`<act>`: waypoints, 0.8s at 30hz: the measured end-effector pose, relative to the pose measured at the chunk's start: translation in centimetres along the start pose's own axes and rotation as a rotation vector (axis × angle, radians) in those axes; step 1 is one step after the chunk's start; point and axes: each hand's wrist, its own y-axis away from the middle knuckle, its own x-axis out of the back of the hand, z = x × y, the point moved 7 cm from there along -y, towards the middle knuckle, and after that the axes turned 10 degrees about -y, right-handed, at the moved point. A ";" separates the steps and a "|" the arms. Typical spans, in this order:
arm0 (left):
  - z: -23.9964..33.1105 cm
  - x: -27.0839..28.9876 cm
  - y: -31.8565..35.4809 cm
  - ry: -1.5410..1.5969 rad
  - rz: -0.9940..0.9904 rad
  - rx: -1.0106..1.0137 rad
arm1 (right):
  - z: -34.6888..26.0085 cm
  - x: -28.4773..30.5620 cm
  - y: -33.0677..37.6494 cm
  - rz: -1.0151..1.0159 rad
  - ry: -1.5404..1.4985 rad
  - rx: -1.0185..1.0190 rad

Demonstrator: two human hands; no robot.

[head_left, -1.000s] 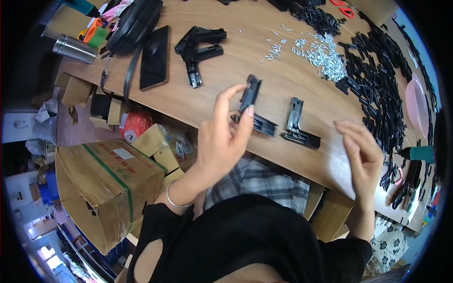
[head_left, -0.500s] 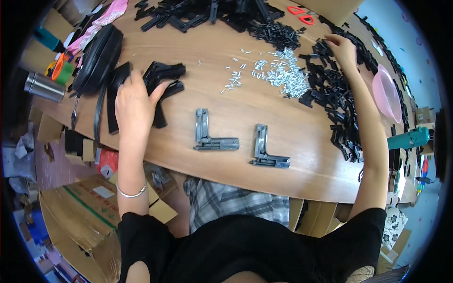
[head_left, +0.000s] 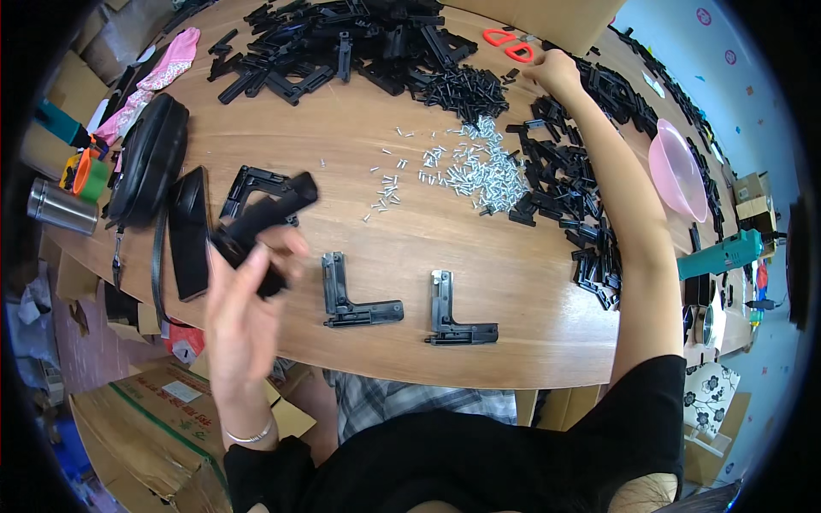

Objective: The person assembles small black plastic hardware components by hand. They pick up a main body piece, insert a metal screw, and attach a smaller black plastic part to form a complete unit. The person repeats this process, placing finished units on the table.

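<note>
My left hand (head_left: 248,312), blurred by motion, is closed around a black pistol-shaped plastic piece (head_left: 272,214) and holds it above the table's left part. Just behind it lies another black L-shaped plastic piece (head_left: 256,181), partly covered. Two pistol-shaped half shells, a left one (head_left: 363,314) and a right one (head_left: 466,333), lie with their hollow inner sides up in front of me. My right hand (head_left: 558,75) reaches far out among small black parts, by red-handled scissors (head_left: 518,53). Its fingers are bent together; whatever they may hold is hidden.
Silver screws (head_left: 479,171) and a mound of small black pieces (head_left: 466,92) lie mid-table. Black shells (head_left: 342,47) are heaped behind; black parts (head_left: 564,179) spread rightward. A pink bowl (head_left: 677,171) and a teal power tool (head_left: 723,255) stand right; a black bag (head_left: 152,158) lies left.
My left hand has picked up a black pistol-shaped piece and drawn it toward me. The right hand has moved left, nearer the scissors. The whole view has shifted slightly.
</note>
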 end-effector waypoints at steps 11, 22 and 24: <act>-4.9 -8.8 4.8 0.490 -0.279 0.304 | -2.1 2.8 26.4 -0.684 -1.751 -0.171; -8.1 -15.5 8.5 0.465 -0.353 0.470 | -1.9 4.5 38.4 -0.155 -1.083 0.448; -8.1 -16.2 9.2 0.470 -0.382 0.476 | -3.2 5.6 40.2 0.098 -0.724 0.707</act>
